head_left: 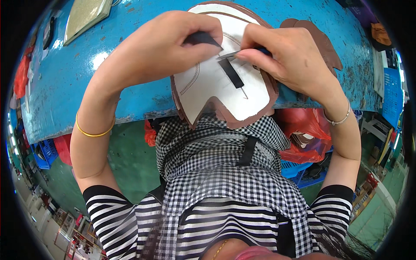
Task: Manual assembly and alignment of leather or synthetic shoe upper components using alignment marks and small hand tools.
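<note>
A stack of brown, curved flat pieces with a white backing (208, 89) lies at the table's front edge, with stitched lines on the white side. My left hand (173, 41) is closed on a black strip (203, 39) above the white piece. Between the fingers of my right hand (288, 56) is a small tool with a dark blue handle and a pointed metal blade (228, 55), its tip close to my left fingertips. I cannot tell whether it has one blade or two. Another black strip (232, 74) lies flat on the white piece, just below the blade.
The blue table (143, 82) has a worn front edge. More brown pieces (323, 43) lie to the right of the stack. A pale booklet (86, 17) is at the far left. Another black strip (248, 151) rests on my checked apron. Red bags (303, 125) hang below the table edge.
</note>
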`<state>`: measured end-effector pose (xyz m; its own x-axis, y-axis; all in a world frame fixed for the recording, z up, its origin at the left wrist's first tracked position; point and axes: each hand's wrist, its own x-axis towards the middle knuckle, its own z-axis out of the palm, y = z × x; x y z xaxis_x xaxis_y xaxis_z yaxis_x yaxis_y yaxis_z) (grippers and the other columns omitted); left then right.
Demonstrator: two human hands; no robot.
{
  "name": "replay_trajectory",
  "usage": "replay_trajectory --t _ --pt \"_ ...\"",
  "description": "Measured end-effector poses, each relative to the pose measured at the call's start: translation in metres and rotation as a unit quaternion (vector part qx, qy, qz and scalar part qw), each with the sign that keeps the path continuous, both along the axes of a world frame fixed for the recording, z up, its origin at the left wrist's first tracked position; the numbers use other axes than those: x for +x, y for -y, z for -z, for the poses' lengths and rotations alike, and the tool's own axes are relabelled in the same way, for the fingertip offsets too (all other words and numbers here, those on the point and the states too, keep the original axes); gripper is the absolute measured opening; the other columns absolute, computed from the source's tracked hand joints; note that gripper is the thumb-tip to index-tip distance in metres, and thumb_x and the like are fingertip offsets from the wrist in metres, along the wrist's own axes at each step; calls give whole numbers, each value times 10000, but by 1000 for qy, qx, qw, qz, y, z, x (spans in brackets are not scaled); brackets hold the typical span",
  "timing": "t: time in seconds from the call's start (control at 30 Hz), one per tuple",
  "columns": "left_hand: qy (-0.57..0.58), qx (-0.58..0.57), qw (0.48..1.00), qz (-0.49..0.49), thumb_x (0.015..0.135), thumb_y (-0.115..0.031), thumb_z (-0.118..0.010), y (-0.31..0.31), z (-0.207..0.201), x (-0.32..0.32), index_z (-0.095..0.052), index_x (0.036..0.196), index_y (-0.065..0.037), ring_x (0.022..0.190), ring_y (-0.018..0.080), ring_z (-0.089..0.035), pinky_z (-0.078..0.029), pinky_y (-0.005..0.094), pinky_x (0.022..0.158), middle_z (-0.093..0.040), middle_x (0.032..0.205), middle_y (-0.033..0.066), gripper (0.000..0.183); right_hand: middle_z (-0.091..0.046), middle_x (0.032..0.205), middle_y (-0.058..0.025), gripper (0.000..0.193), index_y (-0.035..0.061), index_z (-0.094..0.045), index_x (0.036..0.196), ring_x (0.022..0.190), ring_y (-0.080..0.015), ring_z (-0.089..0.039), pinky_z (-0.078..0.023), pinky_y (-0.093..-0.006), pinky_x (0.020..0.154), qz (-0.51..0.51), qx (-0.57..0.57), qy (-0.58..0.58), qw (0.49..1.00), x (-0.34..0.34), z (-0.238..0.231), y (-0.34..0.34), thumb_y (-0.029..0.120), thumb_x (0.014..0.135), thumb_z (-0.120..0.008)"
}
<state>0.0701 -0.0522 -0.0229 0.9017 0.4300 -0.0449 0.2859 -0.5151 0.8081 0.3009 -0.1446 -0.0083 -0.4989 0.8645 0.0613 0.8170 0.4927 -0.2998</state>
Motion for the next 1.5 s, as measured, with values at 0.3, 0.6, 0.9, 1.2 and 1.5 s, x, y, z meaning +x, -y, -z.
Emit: replay_trajectory --t 0.3,0.6,0.9,1.2,1.5 --pt "123 -36 981 -144 939 -175 -685 -21 -5 -35 -744 1028 -50 690 17 -519 -355 188 585 -627 761 -42 164 -671 849 -55 238 66 -607 937 534 -174 -596 -483 -296 472 8 161 73 984 -56 9 57 175 745 -696" --pt "94 -48 982 -156 964 -188 -639 -15 -39 -35 -674 1089 -36 632 -7 -507 -307 146 533 -663 780 -2 200 -635 702 -25 245 38 -658 956 628 -136 -627 -476 -295 556 326 -180 -440 817 -12 5 32 282 954 -635" --pt "-7 -52 997 58 819 -101 -775 -9 -28 10 -703 835 -4 684 67 -576 -471 219 649 -652 733 4 122 -564 1315 -132 392 -6 -471 1353 1002 -171 -628 -545 -269 833 461 -2 -632 623 94 5 106 219 1035 -513" --pt "-84 -49 987 126 790 -104 -771 -16 -14 38 -727 827 13 656 120 -594 -497 261 658 -685 730 60 130 -507 785 39 171 46 -514 1170 556 8 -305 -241 -175 492 471 -1 -455 756 82 0 98 161 1044 -504" --pt "-51 -40 987 144 782 -89 -763 -15 -10 38 -707 818 8 641 148 -593 -491 276 639 -675 722 81 118 -568 750 3 95 33 -560 1065 677 -52 -535 -420 -224 593 212 -143 -360 898 33 -2 59 67 978 -581"
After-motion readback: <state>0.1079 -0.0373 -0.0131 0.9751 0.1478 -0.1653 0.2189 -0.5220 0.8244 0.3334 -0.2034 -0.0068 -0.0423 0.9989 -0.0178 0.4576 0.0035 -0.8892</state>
